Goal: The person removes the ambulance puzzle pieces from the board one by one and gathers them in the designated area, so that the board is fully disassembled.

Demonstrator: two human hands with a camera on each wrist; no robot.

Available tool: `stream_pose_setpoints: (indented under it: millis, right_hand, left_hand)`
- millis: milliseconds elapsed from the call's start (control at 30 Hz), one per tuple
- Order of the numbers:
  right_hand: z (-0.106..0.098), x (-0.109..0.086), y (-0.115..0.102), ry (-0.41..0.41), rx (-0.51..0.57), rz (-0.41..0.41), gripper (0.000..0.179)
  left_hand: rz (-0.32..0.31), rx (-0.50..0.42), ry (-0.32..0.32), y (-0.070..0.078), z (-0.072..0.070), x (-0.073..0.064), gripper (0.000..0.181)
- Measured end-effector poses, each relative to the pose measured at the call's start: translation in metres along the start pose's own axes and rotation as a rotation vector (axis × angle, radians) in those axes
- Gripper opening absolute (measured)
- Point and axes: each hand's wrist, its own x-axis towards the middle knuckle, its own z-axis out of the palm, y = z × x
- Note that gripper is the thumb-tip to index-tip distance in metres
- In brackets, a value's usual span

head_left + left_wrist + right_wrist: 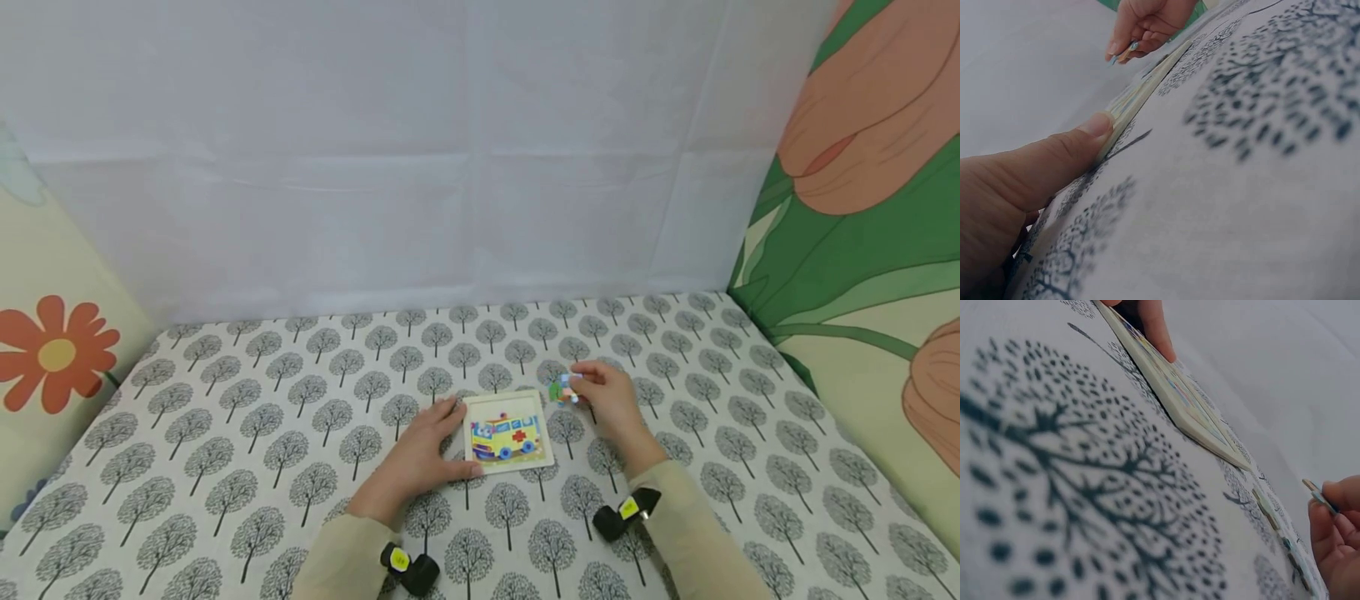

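Observation:
A light wooden puzzle tray (pixel 485 401) with a picture of a yellow ambulance (pixel 508 443) lies on the cloth. My left hand (pixel 422 446) spans its left side, the thumb resting on the lower left corner and the fingers by the upper left one. The left wrist view shows that thumb (pixel 1094 127) lying straight on the tray's edge. Beyond the tray's right side, my right hand (pixel 609 402) pinches a small, thin puzzle piece (pixel 1320 495) between thumb and forefinger. Beneath it, several colourful puzzle pieces (pixel 1266 509) lie on the cloth beside the tray.
A white cloth (pixel 247 467) printed with black trees covers the table. Behind it hangs a plain white sheet (pixel 390 150). Flowered panels stand on both sides, with a red flower (pixel 56 354) at left and large green leaves (pixel 885 233) at right.

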Motion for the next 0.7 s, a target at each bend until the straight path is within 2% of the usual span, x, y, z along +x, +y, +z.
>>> stream_pose_setpoints:
  millis: [167, 333, 533, 700]
  right_hand:
    - [-0.006, 0.001, 0.003, 0.009, 0.026, -0.001, 0.025]
    - [-0.013, 0.004, 0.004, 0.022, 0.070, 0.032, 0.028]
    - [-0.025, 0.004, 0.007, 0.041, 0.022, 0.041, 0.031]
    - [-0.032, 0.005, 0.012, 0.042, 0.041, 0.050, 0.032]
  left_hand:
    - [0.001, 0.002, -0.001, 0.000, 0.000, -0.001, 0.095]
    - [0.001, 0.007, -0.003, 0.000, 0.000, 0.000, 0.095]
    - [0.001, 0.013, -0.002, 0.000, 0.000, 0.001, 0.095]
    - [-0.005, 0.006, -0.003, 0.001, -0.001, 0.000, 0.095]
